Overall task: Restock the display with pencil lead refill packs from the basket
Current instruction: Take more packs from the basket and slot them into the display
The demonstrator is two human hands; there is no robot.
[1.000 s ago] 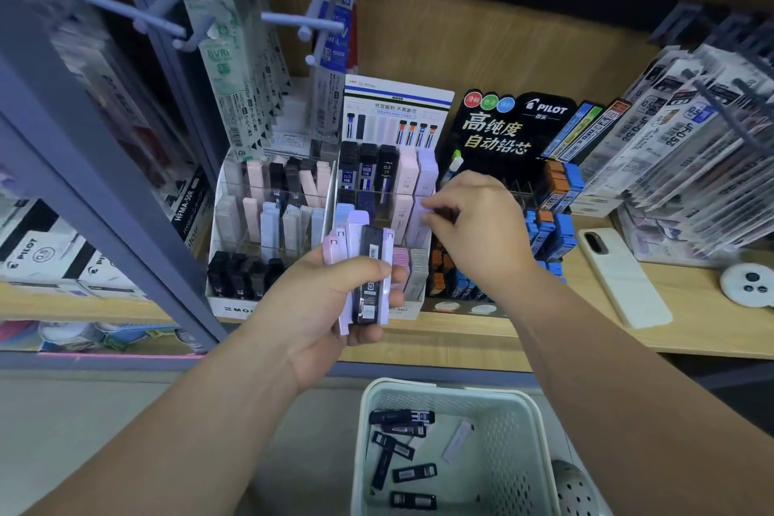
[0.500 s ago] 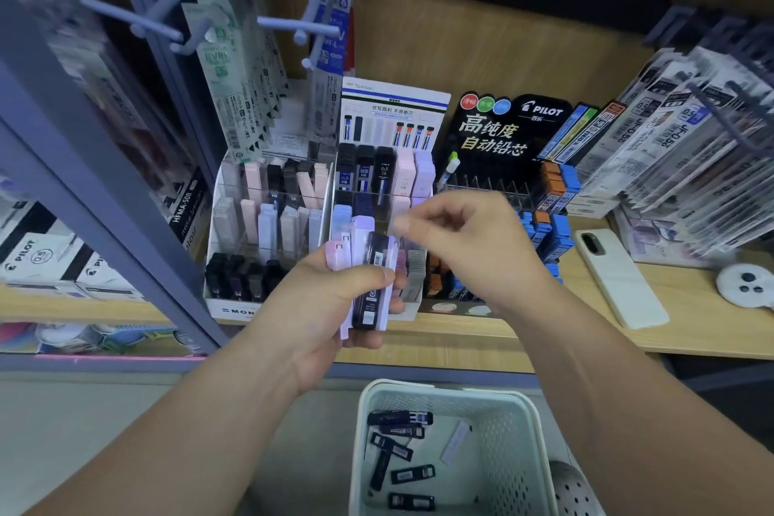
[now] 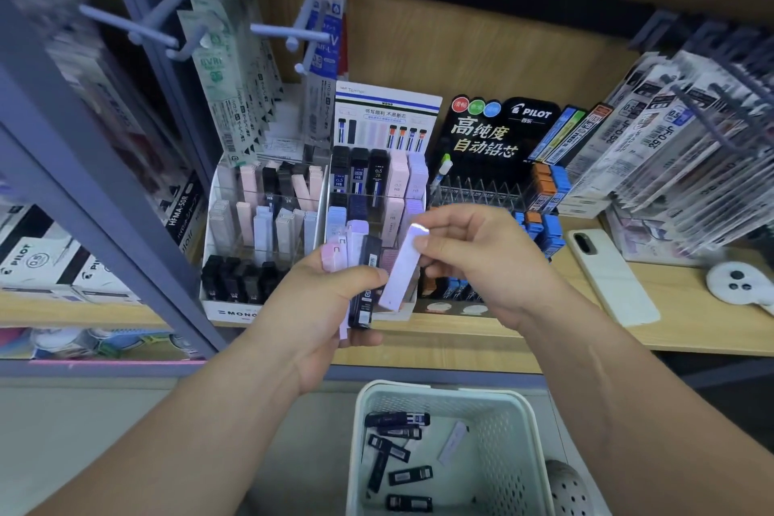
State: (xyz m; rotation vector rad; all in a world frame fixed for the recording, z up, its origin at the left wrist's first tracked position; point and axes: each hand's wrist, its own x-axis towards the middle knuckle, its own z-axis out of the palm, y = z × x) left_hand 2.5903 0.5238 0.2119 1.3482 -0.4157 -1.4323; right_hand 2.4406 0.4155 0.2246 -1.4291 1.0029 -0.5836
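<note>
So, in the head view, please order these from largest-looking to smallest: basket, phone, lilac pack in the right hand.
1. basket
2. phone
3. lilac pack
The pack is held nearer the camera, so true sizes are unsure.

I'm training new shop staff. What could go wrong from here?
The right hand pinches the lilac pack only by its upper end; it could slip and drop. The left hand grips a loose fan of packs; one may slide out toward the basket.
</note>
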